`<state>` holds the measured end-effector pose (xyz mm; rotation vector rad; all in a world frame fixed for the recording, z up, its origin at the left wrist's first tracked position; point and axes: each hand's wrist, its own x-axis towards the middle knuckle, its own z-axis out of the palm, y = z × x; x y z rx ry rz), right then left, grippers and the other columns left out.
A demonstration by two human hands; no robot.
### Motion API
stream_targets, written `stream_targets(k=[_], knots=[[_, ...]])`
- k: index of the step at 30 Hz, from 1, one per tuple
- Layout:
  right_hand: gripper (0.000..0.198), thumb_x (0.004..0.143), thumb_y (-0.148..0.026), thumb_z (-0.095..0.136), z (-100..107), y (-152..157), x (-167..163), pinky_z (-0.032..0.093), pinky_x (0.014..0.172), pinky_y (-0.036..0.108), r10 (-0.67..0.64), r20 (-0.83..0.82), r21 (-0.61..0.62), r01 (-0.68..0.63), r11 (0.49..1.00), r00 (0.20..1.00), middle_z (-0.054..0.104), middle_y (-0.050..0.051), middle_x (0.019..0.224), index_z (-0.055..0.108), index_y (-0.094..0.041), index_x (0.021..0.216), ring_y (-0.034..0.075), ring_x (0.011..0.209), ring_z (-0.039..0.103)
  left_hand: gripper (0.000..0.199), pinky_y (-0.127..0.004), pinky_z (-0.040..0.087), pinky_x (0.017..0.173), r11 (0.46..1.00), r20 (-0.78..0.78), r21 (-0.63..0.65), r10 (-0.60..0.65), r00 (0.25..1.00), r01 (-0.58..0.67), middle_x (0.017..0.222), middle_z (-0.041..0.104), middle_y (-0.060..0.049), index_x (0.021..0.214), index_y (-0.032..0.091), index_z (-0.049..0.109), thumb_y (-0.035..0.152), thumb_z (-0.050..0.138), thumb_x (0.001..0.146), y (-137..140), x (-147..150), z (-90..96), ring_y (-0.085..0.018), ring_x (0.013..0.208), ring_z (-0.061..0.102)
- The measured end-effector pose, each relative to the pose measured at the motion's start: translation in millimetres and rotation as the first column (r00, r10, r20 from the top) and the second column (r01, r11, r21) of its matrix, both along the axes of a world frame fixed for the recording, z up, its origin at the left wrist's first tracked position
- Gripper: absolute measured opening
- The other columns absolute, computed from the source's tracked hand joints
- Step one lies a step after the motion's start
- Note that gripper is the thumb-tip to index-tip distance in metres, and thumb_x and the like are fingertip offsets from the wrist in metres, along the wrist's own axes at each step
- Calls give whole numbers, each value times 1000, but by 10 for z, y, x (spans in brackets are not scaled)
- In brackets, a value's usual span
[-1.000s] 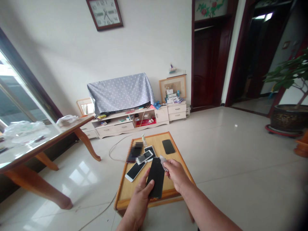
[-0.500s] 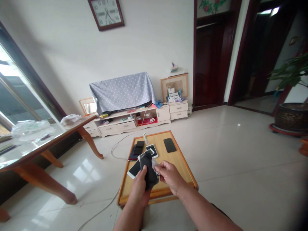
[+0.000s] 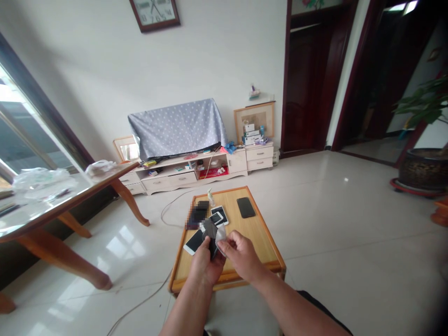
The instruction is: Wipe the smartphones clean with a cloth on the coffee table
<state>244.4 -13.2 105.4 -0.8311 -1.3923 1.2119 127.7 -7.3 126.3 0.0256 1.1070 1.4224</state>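
**Dark phone raised upright between both hands over the low table**

Change since the earlier frames: the dark phone [image 3: 210,235], which lay long and nearly flat in the left hand a second ago, now stands steeply tilted, so only a short foreshortened part of it shows. Both hands have drawn closer together, and the view has dropped slightly, cutting the top off the wall clock [image 3: 155,13].

Left hand [image 3: 205,263]: fingers curled around the lower end of the dark phone, thumb across its face, gripping it.

Right hand [image 3: 241,254]: fingers pinched on a small pale wipe [image 3: 221,234], pressed against the right edge of the dark phone.

Location of the dark phone: held above the near half of the low wooden table [image 3: 261,235], not touching it.

On the table:
- white phone [image 3: 193,242], left of the hands, near the left edge;
- two small white phones [image 3: 219,216], overlapping, just beyond the hands;
- dark item with a blurred patch [image 3: 198,213], far left;
- black phone [image 3: 245,207], far right, well apart from the others;
- small bottle [image 3: 210,199] at the far edge.

Surroundings: a glass-topped table [image 3: 52,205] at left, a white cabinet [image 3: 196,172] against the far wall under a dotted grey cloth [image 3: 177,127], a cable [image 3: 150,298] across the tiled floor, and a potted plant [image 3: 425,154] at far right.
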Motion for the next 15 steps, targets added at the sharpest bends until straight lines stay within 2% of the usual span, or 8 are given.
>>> stream_targets(k=[3, 5, 7, 10, 12, 15], knots=[[27, 88, -40, 67, -30, -124, -68, 38, 60, 26, -39, 174, 91, 24, 996, 984, 59, -1, 69, 54, -23, 72, 15, 64, 51, 16, -29, 58, 65, 999, 40, 20, -41, 998, 41, 67, 69, -5, 84, 15, 62, 24, 54, 94, -25, 0, 55, -18, 63, 70], [25, 86, -38, 67, -27, -151, -89, 37, 59, 26, -57, 230, 128, 28, 991, 971, 59, -1, 68, 55, -23, 71, 15, 63, 51, 14, -29, 59, 67, 998, 45, 25, -53, 998, 51, 66, 69, -5, 83, 15, 63, 23, 57, 92, -47, -19, 81, -19, 65, 70], [28, 87, -40, 67, 1, -111, -74, 37, 59, 26, -46, 192, 114, 24, 993, 980, 59, -1, 68, 53, -23, 70, 15, 63, 51, 11, -27, 56, 62, 999, 34, 23, -46, 998, 45, 66, 68, -4, 83, 15, 63, 22, 58, 91, -59, -46, 79, -17, 62, 69], [34, 88, -47, 65, 54, -5, -23, 38, 59, 26, -61, 56, 57, 57, 997, 997, 55, -2, 64, 49, -23, 69, 15, 62, 49, 9, -21, 45, 47, 1000, -1, 6, -17, 1000, 17, 60, 64, 1, 83, 18, 60, 21, 59, 91, -60, -79, 39, -12, 46, 59], [35, 89, -49, 64, 60, 14, -17, 38, 58, 26, -83, 18, 38, 83, 996, 996, 54, -2, 63, 48, -24, 70, 15, 61, 49, 10, -20, 40, 43, 1000, -15, -9, -3, 1000, 3, 56, 61, 4, 81, 19, 58, 22, 59, 91, -63, -84, 18, -10, 41, 54], [31, 89, -44, 64, 7, -77, -76, 38, 59, 25, -58, 92, 67, 52, 996, 994, 57, -2, 66, 51, -23, 71, 15, 62, 50, 12, -23, 47, 48, 1000, -5, -17, -20, 1000, 20, 60, 65, 0, 80, 18, 59, 24, 59, 91, -82, -74, 28, -13, 47, 61]])
